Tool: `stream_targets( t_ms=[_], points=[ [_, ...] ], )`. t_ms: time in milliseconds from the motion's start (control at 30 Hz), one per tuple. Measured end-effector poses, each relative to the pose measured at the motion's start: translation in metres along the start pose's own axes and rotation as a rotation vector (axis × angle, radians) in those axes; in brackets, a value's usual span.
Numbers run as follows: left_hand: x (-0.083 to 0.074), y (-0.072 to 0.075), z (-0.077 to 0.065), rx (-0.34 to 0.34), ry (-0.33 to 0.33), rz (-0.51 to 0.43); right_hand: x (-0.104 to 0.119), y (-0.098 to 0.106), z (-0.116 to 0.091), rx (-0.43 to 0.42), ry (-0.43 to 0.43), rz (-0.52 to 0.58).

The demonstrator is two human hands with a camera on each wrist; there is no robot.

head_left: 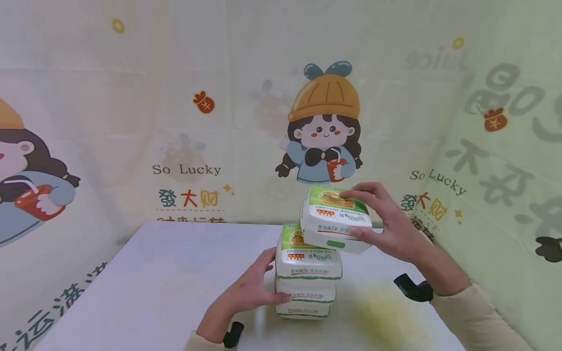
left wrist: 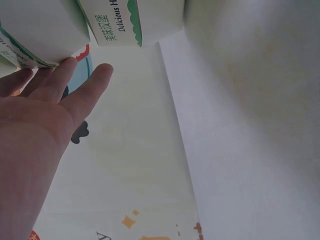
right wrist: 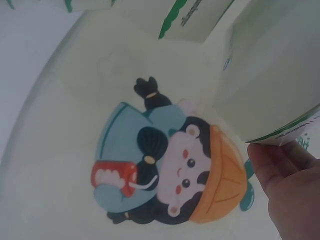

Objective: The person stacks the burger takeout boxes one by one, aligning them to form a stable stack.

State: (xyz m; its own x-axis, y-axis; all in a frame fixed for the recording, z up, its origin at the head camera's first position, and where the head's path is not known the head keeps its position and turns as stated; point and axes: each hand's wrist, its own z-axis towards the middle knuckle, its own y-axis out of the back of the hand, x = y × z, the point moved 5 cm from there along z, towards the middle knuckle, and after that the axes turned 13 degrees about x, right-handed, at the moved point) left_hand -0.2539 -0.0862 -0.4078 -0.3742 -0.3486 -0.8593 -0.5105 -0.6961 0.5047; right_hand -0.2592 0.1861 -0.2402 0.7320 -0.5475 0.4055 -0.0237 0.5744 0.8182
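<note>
A white-and-green burger box (head_left: 335,214) is gripped in my right hand (head_left: 391,226), thumb on its front and fingers over the top and far side. It sits slightly tilted above and right of a stack; whether it touches the stack cannot be told. The stack has a top burger box (head_left: 309,261), a middle one (head_left: 311,294) and a bottom one (head_left: 303,310). My left hand (head_left: 248,285) holds the stack from the left, thumb across the middle box's front, fingers along the left and far side. The left wrist view shows its fingertips (left wrist: 67,65) at a box edge.
The boxes stand on a white table (head_left: 175,273), its far edge just behind them. A printed cloth (head_left: 250,122) with cartoon figures hangs behind and at both sides. Black straps (head_left: 412,288) circle the wrists. A yellowish blur (head_left: 386,317) lies on the table's right front.
</note>
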Motion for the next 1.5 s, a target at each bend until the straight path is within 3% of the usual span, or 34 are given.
stream_targets(
  t_ms=[567, 1500],
  points=[
    [-0.002, 0.001, 0.001, 0.0, 0.003, -0.004, 0.022, -0.016, 0.013, 0.096, 0.06, 0.002],
    [-0.001, 0.0, 0.002, 0.003, -0.001, -0.018, 0.021, -0.029, 0.013, 0.154, 0.02, -0.016]
  ],
)
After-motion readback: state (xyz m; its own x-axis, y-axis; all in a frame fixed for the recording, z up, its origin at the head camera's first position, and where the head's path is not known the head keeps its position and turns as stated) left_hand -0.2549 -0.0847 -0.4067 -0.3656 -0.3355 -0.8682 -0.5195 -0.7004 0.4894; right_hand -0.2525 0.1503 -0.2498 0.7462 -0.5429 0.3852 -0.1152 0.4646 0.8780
